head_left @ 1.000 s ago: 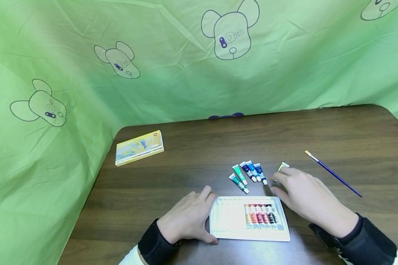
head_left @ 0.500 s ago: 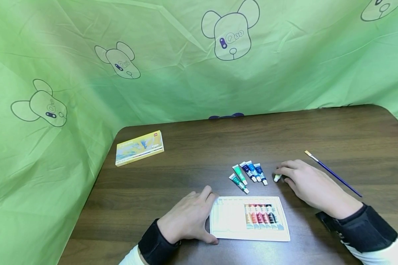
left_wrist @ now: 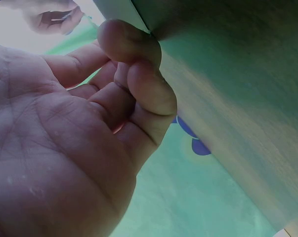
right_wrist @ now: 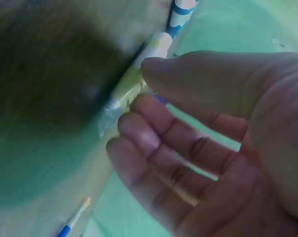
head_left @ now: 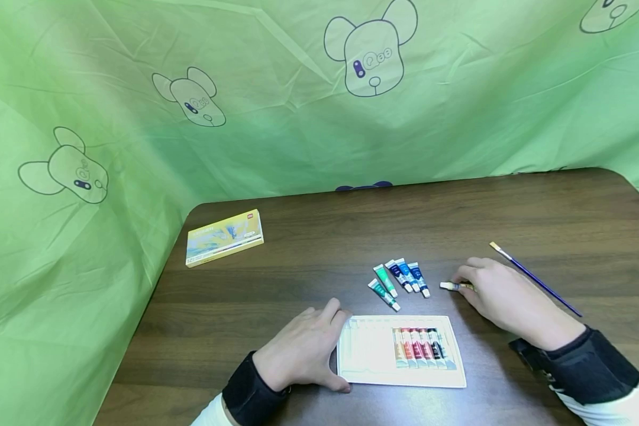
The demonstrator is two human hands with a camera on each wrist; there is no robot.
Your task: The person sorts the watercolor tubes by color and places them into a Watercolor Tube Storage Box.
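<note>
On the table (head_left: 511, 201) my left hand (head_left: 303, 349) rests against the left edge of the tray (head_left: 362, 355) in front of me. Behind the tray lie five loose tubes (head_left: 399, 281). Right of them my right hand (head_left: 497, 293) pinches another tube (head_left: 454, 286); the brush (head_left: 532, 278) lies further right, the box (head_left: 223, 238) far back left

The counter (head_left: 309, 248) shows dark wood grain with a dull sheen. Behind it hangs creased green cloth (head_left: 277, 118), thin and matt. The white tray (head_left: 367, 355) looks like smooth moulded plastic, and the yellow box (head_left: 223, 238) like printed card, faintly glossy.
</note>
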